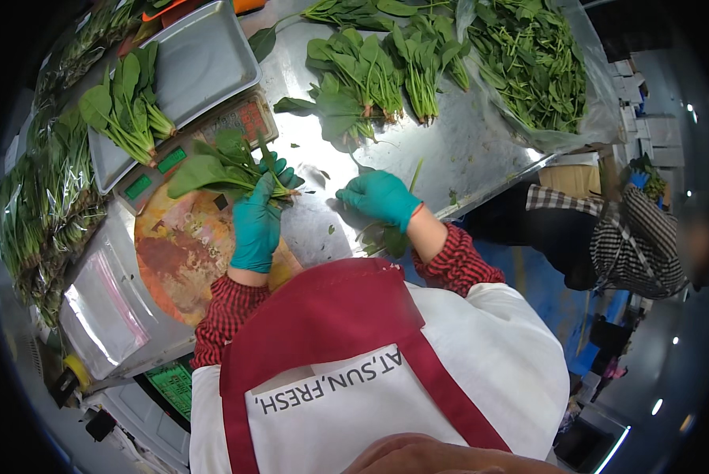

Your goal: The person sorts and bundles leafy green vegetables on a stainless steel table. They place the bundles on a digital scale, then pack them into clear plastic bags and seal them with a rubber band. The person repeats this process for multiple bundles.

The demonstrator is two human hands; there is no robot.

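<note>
My left hand [257, 216], in a teal glove, grips a small bunch of spinach [212, 169] by its stems, leaves pointing left. To its right, my gloved right hand [381, 195] hovers over the steel table [473, 160] with its fingers drawn together; whether it pinches a stem is hidden. Loose green leaves [395, 240] show just under that wrist. Beyond my hands lie several spinach bunches [354, 65], roots towards me. Another spinach bunch [129, 101] rests on the metal tray [206, 53] of a weighing scale [251, 115].
Bagged spinach [52, 195] lines the left side. Clear plastic bags [103, 308] lie beside a stained round board [177, 260]. A plastic-lined container of loose spinach [532, 71] stands at the back right. A co-worker in a checked sleeve [639, 249] is beyond the right table edge.
</note>
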